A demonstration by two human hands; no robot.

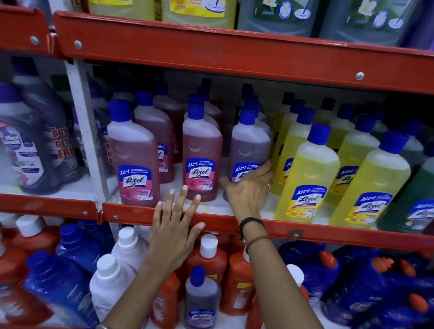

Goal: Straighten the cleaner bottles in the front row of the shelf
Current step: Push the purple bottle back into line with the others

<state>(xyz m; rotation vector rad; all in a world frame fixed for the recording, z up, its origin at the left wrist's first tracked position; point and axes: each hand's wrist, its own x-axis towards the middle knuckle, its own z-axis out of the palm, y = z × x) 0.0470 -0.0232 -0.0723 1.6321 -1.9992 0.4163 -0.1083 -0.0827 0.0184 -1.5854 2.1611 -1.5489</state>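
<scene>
Red metal shelves (245, 55) full of cleaner bottles fill the whole view, with white boards under the bottles. Closest to us, the left hand (172, 235) lies flat over the red front lip of the middle shelf (335, 234), fingers spread wide and holding nothing. Just past it, the right hand (247, 190), with dark bands on its wrist, reaches onto the middle shelf and wraps around the lower part of a purple see-through plastic bottle with a blue cap (248, 146); the thumb is on the bottle's left side and the fingers curl around its right side, so it looks like a loose hold. This bottle stands in the front row, set back a little from the lip. To its left are two pink bottles with blue caps (201, 150) and (133, 155), and to its right a yellow bottle with a blue cap (308, 176) stands nearer the edge. More bottles line up behind them, deep in the shelf. I think the purple bottle is being fixed right now. Next, it likely needs a small turn so its label faces out, and a pull forward to line up with the yellow one.
</scene>
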